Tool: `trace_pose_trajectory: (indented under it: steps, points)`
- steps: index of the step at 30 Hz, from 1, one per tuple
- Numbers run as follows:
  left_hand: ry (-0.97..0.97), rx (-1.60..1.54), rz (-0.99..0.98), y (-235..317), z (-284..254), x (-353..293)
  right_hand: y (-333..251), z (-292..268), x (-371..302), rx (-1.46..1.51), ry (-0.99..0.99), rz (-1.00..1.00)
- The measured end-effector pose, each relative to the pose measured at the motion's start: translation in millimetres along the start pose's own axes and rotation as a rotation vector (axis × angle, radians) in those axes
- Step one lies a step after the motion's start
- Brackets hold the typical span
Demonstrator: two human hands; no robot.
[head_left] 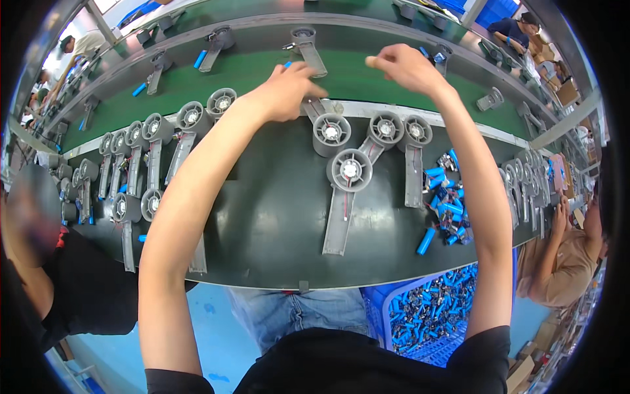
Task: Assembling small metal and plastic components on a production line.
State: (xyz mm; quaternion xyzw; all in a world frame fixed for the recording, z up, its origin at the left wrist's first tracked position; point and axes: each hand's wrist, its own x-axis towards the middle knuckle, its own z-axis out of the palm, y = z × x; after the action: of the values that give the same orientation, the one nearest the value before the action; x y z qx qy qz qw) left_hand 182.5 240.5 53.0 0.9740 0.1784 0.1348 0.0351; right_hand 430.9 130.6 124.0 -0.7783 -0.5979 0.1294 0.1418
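My left hand (287, 94) reaches over the near edge of the green conveyor belt (357, 85), its fingers apart and slightly blurred. Just beyond it on the belt lies a grey fan housing (304, 36) with a long handle. Another grey fan housing (331, 133) stands below, its handle partly hidden beneath that hand. To the right, my right hand (408, 67) hovers over the belt with thumb and fingers drawn together; anything between them is too small to make out. Nearer to me are more fan housings: a front one (350, 171), one behind (386, 129) and one beside it (417, 132).
Blue cylindrical batteries with wires (449, 210) lie piled on the dark bench (275, 243). Several fan housings (155, 128) line the left. A blue basket (377, 312) full of batteries sits below the bench edge. A person in black (85, 282) is at left, another in brown (567, 262) at right.
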Motion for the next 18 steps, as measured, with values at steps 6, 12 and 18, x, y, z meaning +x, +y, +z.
trace_pose_trajectory:
  steps: [6, 12, 18]
  points:
    - [0.046, 0.321, -0.016, 3, -47, -48, 9, -17, -134, 0.009, 0.262, 0.012]
    - [0.092, 0.302, -0.339, 112, -102, -129, 25, 36, -252, 0.002, 0.344, 0.215]
    - [0.079, 0.088, -0.783, 199, -74, -196, 49, 62, -234, -0.084, 0.438, -0.195]
